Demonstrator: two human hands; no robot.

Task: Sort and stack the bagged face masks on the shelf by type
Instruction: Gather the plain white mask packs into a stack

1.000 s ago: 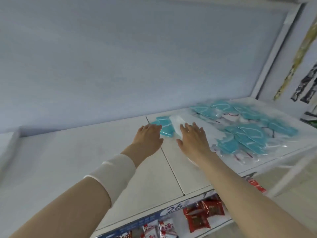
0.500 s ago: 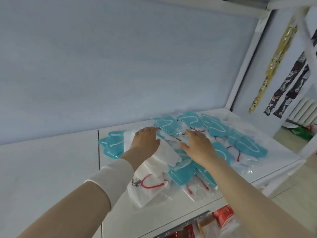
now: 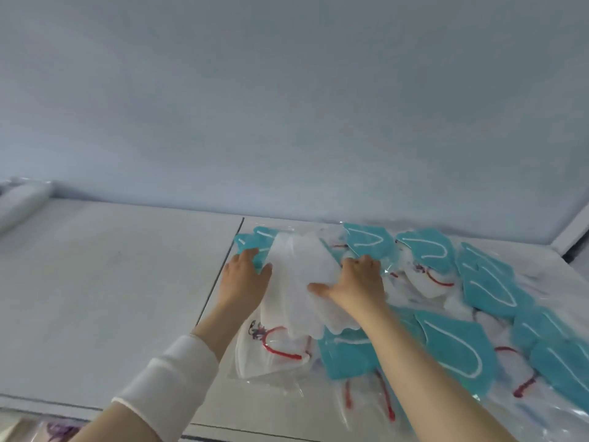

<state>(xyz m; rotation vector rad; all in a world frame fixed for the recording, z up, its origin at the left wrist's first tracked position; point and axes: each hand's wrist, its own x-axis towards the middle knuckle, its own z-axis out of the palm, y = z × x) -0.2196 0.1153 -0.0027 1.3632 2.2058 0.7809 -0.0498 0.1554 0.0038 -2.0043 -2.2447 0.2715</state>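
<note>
A loose pile of bagged face masks covers the right half of the white shelf (image 3: 111, 282). Several teal masks (image 3: 452, 342) in clear bags lie mixed with white masks with red ear loops (image 3: 271, 355). A white bagged mask (image 3: 302, 269) lies on top at the pile's left end. My left hand (image 3: 245, 279) lies with fingers extended against its left edge, over a teal mask (image 3: 251, 240). My right hand (image 3: 357, 282) rests on its right side, thumb spread onto the white mask and fingertips bent at its far edge.
The shelf's pale back wall rises right behind the pile. A seam (image 3: 223, 272) divides the shelf boards beside my left hand. A white rolled package (image 3: 22, 199) lies at the far left. The shelf's front edge (image 3: 95, 406) runs along the bottom.
The view has swung so the pile sits further right. Both hands have closed in on the white mask from either side, my left hand having moved to its left edge.
</note>
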